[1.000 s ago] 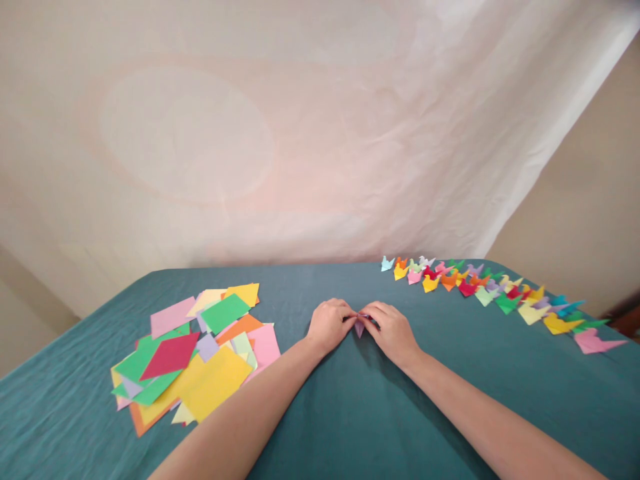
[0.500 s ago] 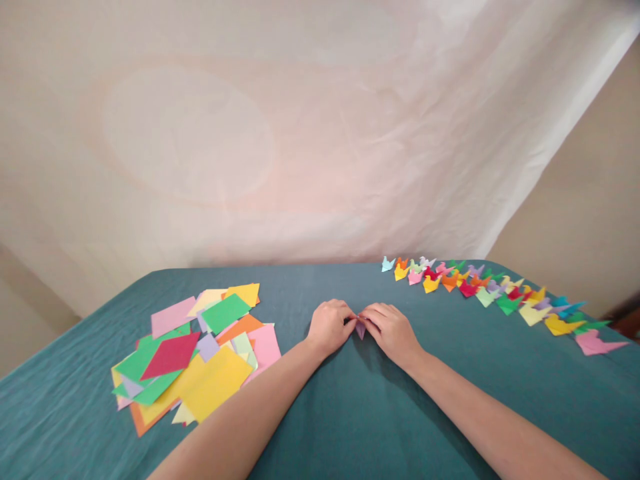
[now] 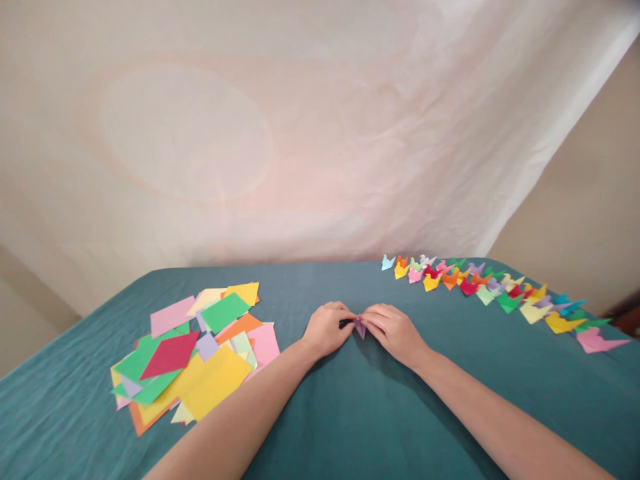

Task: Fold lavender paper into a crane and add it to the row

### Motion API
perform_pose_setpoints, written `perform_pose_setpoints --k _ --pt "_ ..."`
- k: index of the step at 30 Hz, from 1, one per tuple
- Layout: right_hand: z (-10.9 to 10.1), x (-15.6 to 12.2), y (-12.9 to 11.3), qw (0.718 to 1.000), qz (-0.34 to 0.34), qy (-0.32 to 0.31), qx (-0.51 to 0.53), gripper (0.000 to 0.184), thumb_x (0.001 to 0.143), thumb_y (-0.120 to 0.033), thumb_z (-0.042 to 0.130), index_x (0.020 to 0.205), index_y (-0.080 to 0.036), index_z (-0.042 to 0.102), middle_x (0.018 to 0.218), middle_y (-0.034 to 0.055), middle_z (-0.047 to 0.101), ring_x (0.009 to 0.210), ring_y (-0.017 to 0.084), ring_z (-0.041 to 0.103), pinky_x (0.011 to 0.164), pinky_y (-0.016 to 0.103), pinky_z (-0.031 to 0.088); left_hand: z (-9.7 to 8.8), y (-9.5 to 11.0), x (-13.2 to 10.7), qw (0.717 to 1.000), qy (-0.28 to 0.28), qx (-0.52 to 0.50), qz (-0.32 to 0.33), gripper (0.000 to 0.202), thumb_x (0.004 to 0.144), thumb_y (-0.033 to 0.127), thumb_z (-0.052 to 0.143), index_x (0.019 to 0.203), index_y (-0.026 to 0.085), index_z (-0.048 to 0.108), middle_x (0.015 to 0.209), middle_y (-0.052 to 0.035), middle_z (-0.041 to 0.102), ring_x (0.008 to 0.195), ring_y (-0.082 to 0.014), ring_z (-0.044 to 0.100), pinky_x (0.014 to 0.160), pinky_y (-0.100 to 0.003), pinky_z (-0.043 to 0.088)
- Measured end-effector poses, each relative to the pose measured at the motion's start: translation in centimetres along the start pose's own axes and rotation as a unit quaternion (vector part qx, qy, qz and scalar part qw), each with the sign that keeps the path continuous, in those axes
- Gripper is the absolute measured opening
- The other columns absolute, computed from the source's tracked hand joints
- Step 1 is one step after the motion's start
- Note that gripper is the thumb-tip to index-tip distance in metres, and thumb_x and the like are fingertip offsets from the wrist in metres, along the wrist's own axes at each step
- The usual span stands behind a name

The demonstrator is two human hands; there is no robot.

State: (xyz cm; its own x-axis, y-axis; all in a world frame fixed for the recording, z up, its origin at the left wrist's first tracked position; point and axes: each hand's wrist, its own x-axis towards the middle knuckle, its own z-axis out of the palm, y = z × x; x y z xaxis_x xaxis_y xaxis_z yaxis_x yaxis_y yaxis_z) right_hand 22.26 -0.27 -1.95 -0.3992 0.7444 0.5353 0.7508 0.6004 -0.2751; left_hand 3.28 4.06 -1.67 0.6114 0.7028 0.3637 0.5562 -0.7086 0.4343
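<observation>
A small purple folded paper point(image 3: 359, 327) lies on the teal tablecloth point(image 3: 350, 413) at the table's middle. My left hand point(image 3: 327, 328) and my right hand point(image 3: 395, 329) meet over it, fingertips pinched on the paper from either side. Most of the paper is hidden under my fingers; only a pointed purple tip shows between the hands. Both forearms stretch in from the lower edge.
A loose heap of coloured paper sheets point(image 3: 193, 353) lies at the left. Several folded paper cranes point(image 3: 495, 288) run in a row along the table's far right edge, ending in a pink crane point(image 3: 597, 341). A pale cloth backdrop point(image 3: 280, 133) hangs behind.
My hands have stayed together on the purple paper, with only slight finger shifts. The paper's tip shows a little more between them.
</observation>
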Motion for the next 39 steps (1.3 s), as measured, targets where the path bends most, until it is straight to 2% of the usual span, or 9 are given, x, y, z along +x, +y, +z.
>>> perform_pose_setpoints --k 9,13,18,24,33,39 --pt "0.1 0.0 -0.1 1.0 0.007 0.0 0.001 0.022 0.091 -0.025 0.045 0.099 -0.024 0.065 0.094 0.0045 0.065 0.086 0.019 0.058 0.078 0.034 0.045 -0.3 0.1 0.0 1.0 -0.003 0.017 0.008 0.021 0.082 0.021 0.051 0.093 0.024 0.069 0.092 -0.0007 0.065 0.086 -0.0156 0.058 0.08 -0.024 0.044" --pt "0.4 0.0 -0.1 1.0 0.001 -0.004 -0.008 0.021 0.091 -0.025 0.045 0.097 -0.022 0.065 0.093 0.0046 0.065 0.085 0.018 0.058 0.078 0.033 0.045 -0.7 0.3 0.1 0.997 -0.009 0.075 0.023 0.02 0.085 0.025 0.05 0.09 0.024 0.069 0.092 -0.0016 0.065 0.086 -0.0158 0.058 0.078 -0.025 0.044" --pt "0.6 0.0 0.0 1.0 -0.002 -0.003 -0.019 0.018 0.09 -0.024 0.048 0.097 -0.021 0.064 0.093 0.0041 0.065 0.084 0.018 0.057 0.077 0.032 0.044 -1.1 0.7 0.3 0.981 -0.028 0.176 0.078 0.022 0.087 0.027 0.047 0.084 0.02 0.067 0.087 -0.0038 0.063 0.084 -0.0178 0.056 0.075 -0.029 0.042" --pt "0.7 0.0 0.1 1.0 -0.003 -0.006 -0.029 0.017 0.089 -0.024 0.05 0.097 -0.021 0.064 0.092 0.0037 0.065 0.084 0.018 0.057 0.077 0.032 0.044 -1.4 0.9 0.5 0.965 -0.042 0.233 0.113 0.021 0.088 0.027 0.047 0.082 0.018 0.065 0.083 -0.0043 0.061 0.081 -0.0182 0.054 0.071 -0.031 0.04" --pt "0.8 -0.1 0.1 0.999 -0.008 -0.008 -0.037 0.017 0.089 -0.025 0.05 0.098 -0.021 0.064 0.091 0.0038 0.065 0.083 0.018 0.057 0.076 0.032 0.043 -1.5 0.9 0.8 0.954 -0.052 0.259 0.14 0.019 0.087 0.022 0.047 0.08 0.017 0.064 0.083 -0.0051 0.061 0.082 -0.0189 0.054 0.071 -0.031 0.039" --pt "0.9 0.0 0.2 0.999 -0.009 -0.007 -0.04 0.017 0.089 -0.026 0.051 0.095 -0.021 0.065 0.089 0.0042 0.065 0.082 0.018 0.057 0.075 0.032 0.043 -1.3 0.6 0.8 0.962 -0.048 0.236 0.126 0.016 0.085 0.022 0.05 0.08 0.017 0.065 0.083 -0.0045 0.062 0.082 -0.019 0.055 0.071 -0.031 0.041"
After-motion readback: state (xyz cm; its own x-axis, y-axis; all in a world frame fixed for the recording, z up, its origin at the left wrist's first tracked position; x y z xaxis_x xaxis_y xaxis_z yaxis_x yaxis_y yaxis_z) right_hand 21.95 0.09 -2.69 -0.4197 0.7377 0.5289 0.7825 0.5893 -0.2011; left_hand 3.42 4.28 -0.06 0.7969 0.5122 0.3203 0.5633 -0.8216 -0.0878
